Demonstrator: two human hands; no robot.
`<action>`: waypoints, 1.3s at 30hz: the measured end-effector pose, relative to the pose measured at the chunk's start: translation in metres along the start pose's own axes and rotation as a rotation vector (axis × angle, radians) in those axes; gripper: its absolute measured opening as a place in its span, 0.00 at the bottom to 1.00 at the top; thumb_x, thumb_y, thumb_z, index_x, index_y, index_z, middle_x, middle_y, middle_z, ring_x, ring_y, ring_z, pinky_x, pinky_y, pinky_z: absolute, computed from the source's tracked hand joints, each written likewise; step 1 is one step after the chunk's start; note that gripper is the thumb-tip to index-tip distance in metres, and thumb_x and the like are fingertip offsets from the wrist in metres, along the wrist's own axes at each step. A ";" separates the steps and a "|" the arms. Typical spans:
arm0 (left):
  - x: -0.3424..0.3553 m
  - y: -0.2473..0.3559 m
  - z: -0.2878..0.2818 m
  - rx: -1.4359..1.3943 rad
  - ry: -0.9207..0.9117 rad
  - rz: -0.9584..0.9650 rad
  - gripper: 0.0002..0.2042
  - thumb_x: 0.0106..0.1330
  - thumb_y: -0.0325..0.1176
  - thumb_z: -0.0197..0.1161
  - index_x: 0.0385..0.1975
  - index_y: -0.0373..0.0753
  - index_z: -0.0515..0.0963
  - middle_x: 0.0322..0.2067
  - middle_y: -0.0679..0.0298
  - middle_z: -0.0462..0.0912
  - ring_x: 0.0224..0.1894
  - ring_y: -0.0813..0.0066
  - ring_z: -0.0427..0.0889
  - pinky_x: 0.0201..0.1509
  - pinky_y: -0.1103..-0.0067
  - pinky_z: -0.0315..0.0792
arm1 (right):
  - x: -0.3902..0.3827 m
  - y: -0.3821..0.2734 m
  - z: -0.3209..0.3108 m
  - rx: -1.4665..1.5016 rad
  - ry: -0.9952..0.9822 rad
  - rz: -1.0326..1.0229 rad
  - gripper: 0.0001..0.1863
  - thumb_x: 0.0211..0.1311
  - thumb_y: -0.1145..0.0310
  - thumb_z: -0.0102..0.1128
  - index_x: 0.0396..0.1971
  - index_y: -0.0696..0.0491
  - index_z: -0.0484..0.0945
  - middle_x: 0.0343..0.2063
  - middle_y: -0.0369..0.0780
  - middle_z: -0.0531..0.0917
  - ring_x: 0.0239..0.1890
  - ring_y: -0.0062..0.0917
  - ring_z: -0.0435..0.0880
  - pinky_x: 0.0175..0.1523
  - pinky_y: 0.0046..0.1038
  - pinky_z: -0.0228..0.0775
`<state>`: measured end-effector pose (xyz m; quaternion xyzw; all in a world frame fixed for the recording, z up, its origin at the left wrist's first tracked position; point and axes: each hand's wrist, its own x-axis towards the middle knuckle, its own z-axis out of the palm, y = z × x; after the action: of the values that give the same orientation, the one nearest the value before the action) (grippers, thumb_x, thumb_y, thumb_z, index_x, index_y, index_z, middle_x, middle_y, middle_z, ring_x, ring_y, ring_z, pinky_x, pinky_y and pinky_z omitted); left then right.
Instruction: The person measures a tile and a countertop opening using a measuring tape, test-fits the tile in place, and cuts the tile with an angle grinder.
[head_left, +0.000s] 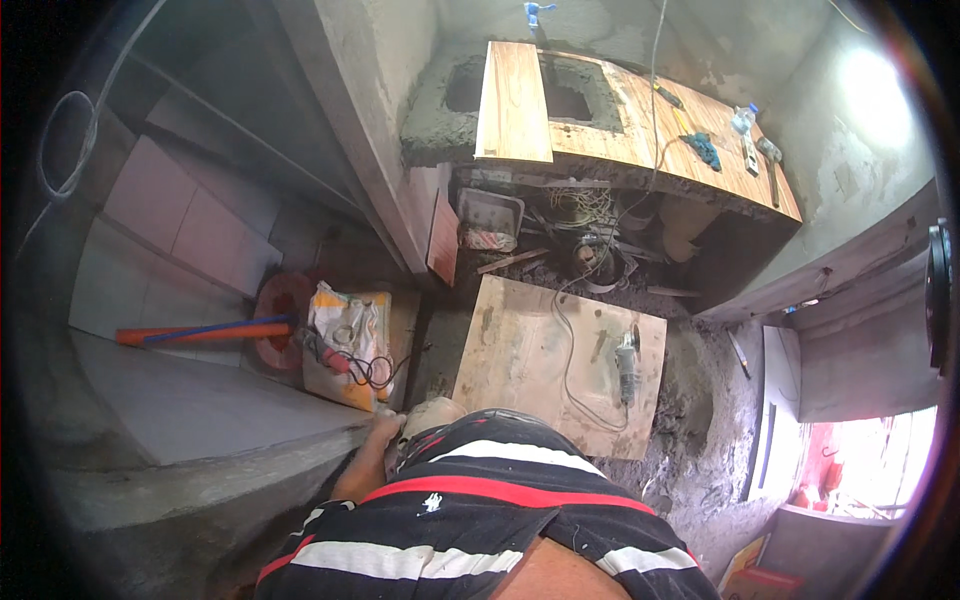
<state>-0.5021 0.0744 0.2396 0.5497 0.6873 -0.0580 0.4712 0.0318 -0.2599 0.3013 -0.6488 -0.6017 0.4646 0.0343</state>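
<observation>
My left hand (383, 428) is low at the left of my body, beside the near corner of a board (340, 393) on the floor. Its fingers are too small and partly hidden to make out, so whether it grips anything is unclear. White and yellow sacks (352, 325) lie on that board, with a red corded power tool (335, 358) on top. My right hand is out of sight. In front of me, a large dusty board (520, 345) lies flat and carries a grey angle grinder (627, 372) with its cord.
A wood-patterned tile (514, 105) lies across the far counter beside a cut-out. A hammer (770, 160), a bottle (743, 118) and a teal glove or cloth (703, 150) rest on the counter's right. Below stand a bucket (612, 280) and a grey tub (490, 210). A concrete post (350, 130) rises at left.
</observation>
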 end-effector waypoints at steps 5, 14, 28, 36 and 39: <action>0.004 -0.024 0.000 -0.004 0.008 -0.050 0.21 0.58 0.47 0.62 0.38 0.34 0.85 0.42 0.44 0.87 0.46 0.50 0.86 0.50 0.59 0.76 | 0.008 -0.001 -0.005 0.001 -0.015 -0.027 0.19 0.63 0.54 0.57 0.45 0.51 0.85 0.39 0.51 0.87 0.44 0.47 0.87 0.50 0.45 0.77; -0.028 0.026 -0.012 -0.023 0.073 -0.078 0.21 0.57 0.46 0.62 0.38 0.33 0.85 0.40 0.43 0.86 0.45 0.50 0.86 0.46 0.60 0.76 | 0.004 0.004 -0.004 0.006 -0.013 0.003 0.20 0.63 0.54 0.57 0.45 0.51 0.85 0.39 0.51 0.87 0.44 0.47 0.87 0.51 0.45 0.77; 0.009 -0.019 0.007 -0.166 0.018 -0.048 0.18 0.56 0.44 0.64 0.32 0.32 0.84 0.36 0.45 0.86 0.41 0.55 0.85 0.43 0.62 0.75 | 0.003 0.004 0.000 0.076 0.061 0.008 0.20 0.65 0.55 0.56 0.47 0.52 0.85 0.40 0.52 0.87 0.45 0.47 0.87 0.52 0.45 0.77; -0.001 0.002 -0.053 -0.841 -0.390 -0.101 0.17 0.65 0.44 0.65 0.50 0.45 0.78 0.33 0.65 0.84 0.36 0.69 0.84 0.40 0.67 0.78 | 0.045 0.063 0.014 0.262 0.246 -0.070 0.20 0.66 0.56 0.55 0.47 0.53 0.85 0.48 0.49 0.86 0.52 0.43 0.84 0.56 0.41 0.75; 0.012 0.115 -0.034 -0.981 -0.173 -0.094 0.13 0.72 0.41 0.61 0.52 0.45 0.76 0.39 0.65 0.84 0.38 0.68 0.85 0.44 0.69 0.81 | 0.043 0.128 -0.022 -0.061 0.181 0.253 0.19 0.65 0.56 0.57 0.46 0.53 0.86 0.49 0.46 0.87 0.53 0.37 0.84 0.57 0.38 0.74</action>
<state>-0.4283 0.1480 0.3005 0.2248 0.6161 0.2054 0.7265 0.1351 -0.2481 0.2127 -0.7594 -0.5234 0.3863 0.0098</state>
